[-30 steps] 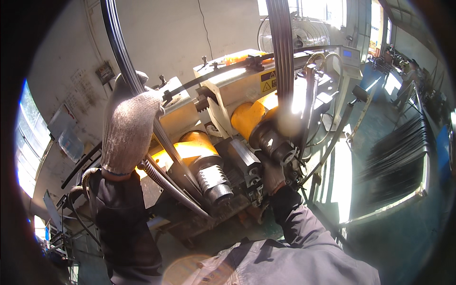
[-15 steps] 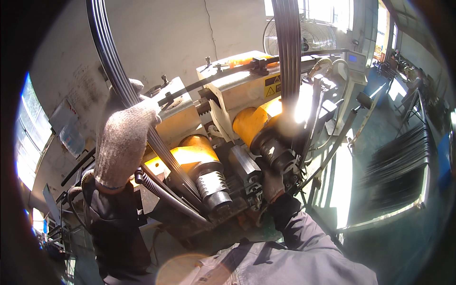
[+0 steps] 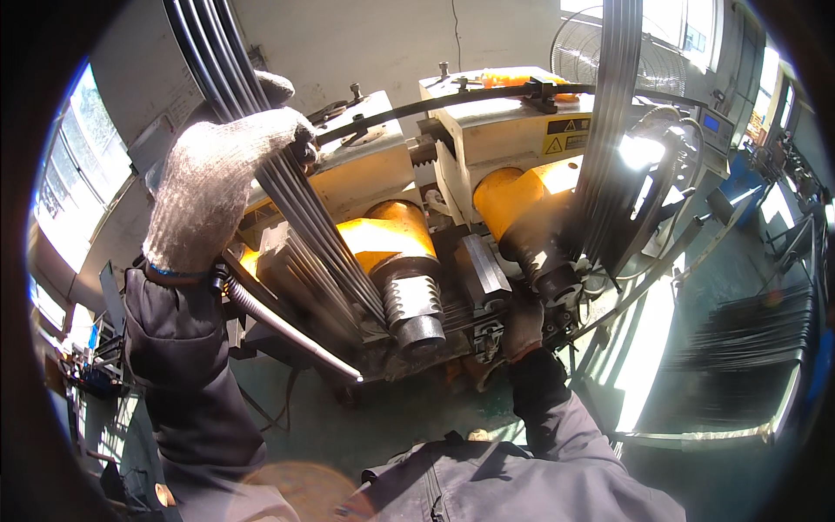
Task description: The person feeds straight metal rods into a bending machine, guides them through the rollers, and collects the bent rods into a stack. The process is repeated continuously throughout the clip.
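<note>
My left hand (image 3: 204,178), in a knitted work glove, is wrapped round a bundle of long dark bars (image 3: 300,204) that slants from the upper left down to a machine. The lower ends of this bundle lie beside a yellow cylinder (image 3: 391,233) with a ridged metal end (image 3: 411,300). Low on the machine, my gloved right hand (image 3: 524,322) is at a dark metal block (image 3: 484,271). Its fingers are in shadow, so I cannot see what they touch. A second bundle of dark bars (image 3: 609,113) stands steeply beside another yellow cylinder (image 3: 513,204).
White machine housings (image 3: 509,130) stand behind the cylinders, with a curved black rod (image 3: 417,106) across them. A grey corrugated hose (image 3: 283,324) runs below my left hand. At right are a small control box (image 3: 715,129) and a rack of dark rods (image 3: 739,339). A fan (image 3: 570,52) stands behind.
The view has shifted, so the machine sits further left to right and higher in the picture. My left hand still grips the bundle; my right hand stays low by the block.
</note>
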`<move>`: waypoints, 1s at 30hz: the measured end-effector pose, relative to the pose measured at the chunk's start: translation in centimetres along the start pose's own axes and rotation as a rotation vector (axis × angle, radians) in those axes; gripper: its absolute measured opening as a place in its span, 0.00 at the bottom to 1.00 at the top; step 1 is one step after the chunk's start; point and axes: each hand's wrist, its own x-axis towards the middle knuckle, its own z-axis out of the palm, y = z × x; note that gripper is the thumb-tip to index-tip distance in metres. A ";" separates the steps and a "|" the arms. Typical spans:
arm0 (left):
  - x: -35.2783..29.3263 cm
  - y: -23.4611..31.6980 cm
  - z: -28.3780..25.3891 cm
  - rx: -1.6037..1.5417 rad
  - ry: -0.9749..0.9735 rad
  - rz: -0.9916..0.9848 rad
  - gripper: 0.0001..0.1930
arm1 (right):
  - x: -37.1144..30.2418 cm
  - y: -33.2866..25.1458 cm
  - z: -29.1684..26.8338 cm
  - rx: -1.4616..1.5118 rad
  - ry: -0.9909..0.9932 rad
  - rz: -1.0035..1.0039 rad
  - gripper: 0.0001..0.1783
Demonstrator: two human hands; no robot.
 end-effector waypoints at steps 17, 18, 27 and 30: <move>-0.6 -0.1 -0.6 0.311 -0.038 0.155 0.13 | 0.2 -0.1 0.3 0.270 0.055 0.212 0.19; -0.5 -0.1 -0.6 0.290 -0.051 0.153 0.13 | 0.1 -0.3 0.4 0.303 0.074 0.220 0.19; -0.5 -0.4 -0.3 0.577 0.023 0.301 0.13 | 0.1 -0.3 0.7 0.338 0.084 0.219 0.15; -0.6 -0.5 -0.4 0.577 0.007 0.320 0.12 | -0.1 0.3 0.1 0.332 0.047 0.294 0.13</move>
